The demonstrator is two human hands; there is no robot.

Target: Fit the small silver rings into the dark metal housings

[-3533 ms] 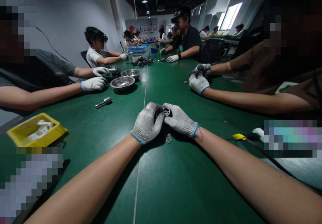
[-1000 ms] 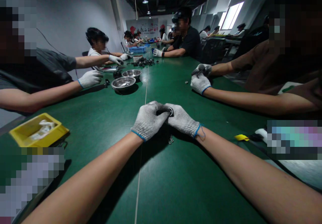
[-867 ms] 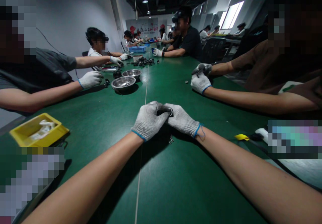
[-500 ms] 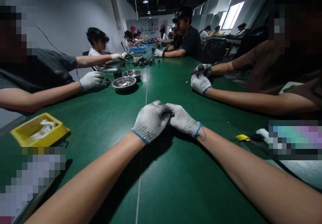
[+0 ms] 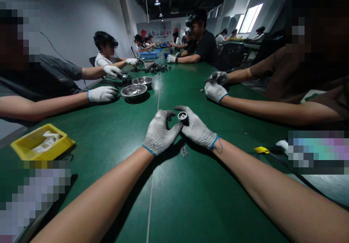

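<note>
Both my hands wear grey knit gloves and rest together on the green table (image 5: 191, 199). My right hand (image 5: 197, 129) grips a small dark round metal part (image 5: 182, 117) with a pale ring on top. My left hand (image 5: 160, 131) sits right beside it, fingers curled and a little apart, touching the right hand at the thumb and holding nothing that I can see. Several small metal nuts (image 5: 184, 151) lie on the table just below my hands.
A yellow bin (image 5: 40, 144) with white wrapped pieces stands at the near left. Two steel bowls (image 5: 133, 90) sit further up the table. Other people's gloved hands (image 5: 215, 91) work on the left and right. A yellow-tipped cable (image 5: 261, 150) lies at right.
My left hand has drawn back off the round part, which now shows uncovered in my right hand. The nuts under my hands are in sight again. The person at left lowered a hand.
</note>
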